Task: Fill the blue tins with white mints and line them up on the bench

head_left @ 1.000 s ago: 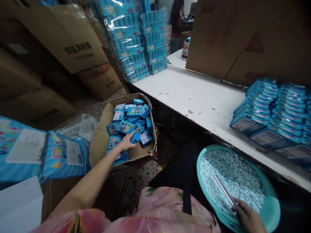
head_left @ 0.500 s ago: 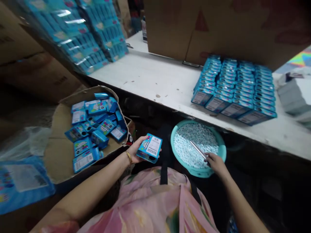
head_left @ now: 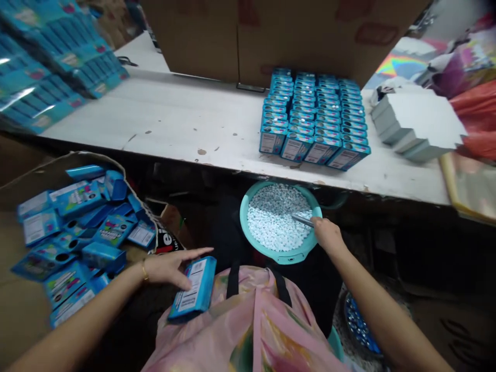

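Observation:
My left hand [head_left: 167, 268] has its fingers spread and stretched out, with the thumb touching a small blue carton [head_left: 196, 287]. That carton lies tilted on my lap, its white printed label showing. My right hand [head_left: 327, 235] is closed around a slim silver metal tool [head_left: 303, 220], whose tip is among small white pellets [head_left: 277, 219]. The pellets fill a turquoise basin [head_left: 245, 227] in front of me, below the bench edge.
Left is a large cardboard box [head_left: 11, 227] of jumbled blue cartons [head_left: 110, 230]. The white bench [head_left: 174, 119] bears rows of upright blue cartons [head_left: 313, 121], stacked white card [head_left: 422, 116] and wrapped blue packs [head_left: 46, 62]. A bowl of shiny blue pieces [head_left: 360, 320] is low on the right.
My left hand has lowered the carton toward my lap and its fingers have spread. My right hand still grips the metal tool in the pellets. The view has swung right.

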`<state>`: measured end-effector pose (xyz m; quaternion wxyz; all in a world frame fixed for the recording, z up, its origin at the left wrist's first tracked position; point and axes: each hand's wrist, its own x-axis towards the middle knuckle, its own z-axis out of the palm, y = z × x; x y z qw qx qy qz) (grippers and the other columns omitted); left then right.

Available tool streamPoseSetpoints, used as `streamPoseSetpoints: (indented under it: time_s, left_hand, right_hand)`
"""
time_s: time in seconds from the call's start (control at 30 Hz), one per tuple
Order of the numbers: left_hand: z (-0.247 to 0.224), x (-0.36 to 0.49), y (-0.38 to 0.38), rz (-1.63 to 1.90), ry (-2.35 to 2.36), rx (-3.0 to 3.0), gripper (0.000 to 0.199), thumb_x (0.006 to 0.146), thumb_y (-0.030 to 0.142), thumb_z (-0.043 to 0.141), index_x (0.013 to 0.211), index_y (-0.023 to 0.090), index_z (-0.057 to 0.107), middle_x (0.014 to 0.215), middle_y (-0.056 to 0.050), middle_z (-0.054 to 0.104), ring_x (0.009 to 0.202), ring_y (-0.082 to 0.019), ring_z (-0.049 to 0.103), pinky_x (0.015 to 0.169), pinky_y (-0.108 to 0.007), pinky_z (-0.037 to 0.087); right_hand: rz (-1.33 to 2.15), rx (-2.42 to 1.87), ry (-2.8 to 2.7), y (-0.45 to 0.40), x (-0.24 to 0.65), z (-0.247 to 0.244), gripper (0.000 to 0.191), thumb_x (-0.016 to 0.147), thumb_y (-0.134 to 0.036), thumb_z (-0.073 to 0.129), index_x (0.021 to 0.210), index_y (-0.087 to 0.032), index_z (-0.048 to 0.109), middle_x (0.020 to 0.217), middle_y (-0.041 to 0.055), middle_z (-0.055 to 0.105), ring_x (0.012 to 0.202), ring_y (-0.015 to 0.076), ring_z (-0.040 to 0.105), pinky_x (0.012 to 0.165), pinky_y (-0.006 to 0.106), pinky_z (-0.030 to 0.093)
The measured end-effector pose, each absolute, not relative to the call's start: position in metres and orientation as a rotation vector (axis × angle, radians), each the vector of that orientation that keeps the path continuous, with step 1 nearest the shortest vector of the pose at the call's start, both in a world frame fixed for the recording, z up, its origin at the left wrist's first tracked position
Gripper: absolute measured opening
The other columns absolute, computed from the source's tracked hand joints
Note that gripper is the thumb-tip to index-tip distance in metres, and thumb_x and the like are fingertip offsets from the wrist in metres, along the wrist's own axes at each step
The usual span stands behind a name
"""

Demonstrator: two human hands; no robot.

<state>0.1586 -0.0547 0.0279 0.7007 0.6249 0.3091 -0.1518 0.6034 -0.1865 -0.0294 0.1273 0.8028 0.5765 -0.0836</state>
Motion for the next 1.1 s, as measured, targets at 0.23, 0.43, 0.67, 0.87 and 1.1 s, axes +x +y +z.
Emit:
streamPoseSetpoints:
  time_s: [0.23,0.43,0.67,0.87,1.1]
  left_hand:
    - [0.016,0.165,-0.051,-0.424,0.533,1.445,0.076,0.043,0.038,0.076,0.111,0.026,0.045,0.104,-0.001,0.051,0.095,-0.021,0.048,0.078,-0.027,0.04]
    - [0.023,0.16,-0.038,-0.467,0.613,1.412,0.074,0.043,0.032,0.077,0.109,0.023,0.045,0.091,0.0,0.054,0.079,-0.017,0.051,0.064,-0.022,0.04]
    - [0.026,0.219,-0.023,0.113,0.928,1.321,0.056,0.054,0.027,0.07,0.104,0.018,0.046,0.087,-0.002,0.059,0.076,-0.016,0.055,0.069,-0.027,0.043]
    - [-0.002,0.293,-0.024,0.386,0.924,1.49,0.049,0.05,0.029,0.071,0.094,0.017,0.052,0.079,0.001,0.059,0.075,-0.016,0.055,0.076,-0.03,0.042]
    - [-0.026,0.33,-0.028,0.463,0.878,1.438,0.058,0.052,0.029,0.07,0.105,0.015,0.051,0.092,-0.003,0.06,0.084,-0.018,0.056,0.083,-0.032,0.041]
  right_hand:
    - [-0.576,2.731,1.475,-0.148,0.559,-0.083,0.032,0.079,-0.009,0.032,0.097,-0.014,0.058,0.092,0.0126,0.061,0.089,0.0189,0.055,0.075,0.027,0.039]
    - [-0.827,2.952,1.448,-0.113,0.53,-0.117,0.036,0.076,-0.014,0.036,0.101,-0.021,0.061,0.096,0.0073,0.064,0.091,0.0179,0.055,0.077,0.026,0.039]
    - [-1.396,3.034,1.576,-0.12,0.539,-0.115,0.033,0.07,-0.018,0.038,0.091,-0.015,0.064,0.073,0.0019,0.064,0.065,0.0126,0.057,0.06,0.022,0.045]
    - [-1.699,2.966,1.682,-0.152,0.573,-0.059,0.032,0.069,-0.024,0.042,0.09,-0.013,0.064,0.055,-0.0012,0.053,0.046,0.0081,0.045,0.047,0.019,0.039]
    - [-1.568,2.644,2.008,-0.162,0.593,0.03,0.029,0.072,-0.025,0.044,0.087,-0.014,0.066,0.059,0.0001,0.057,0.053,0.0087,0.047,0.051,0.019,0.036]
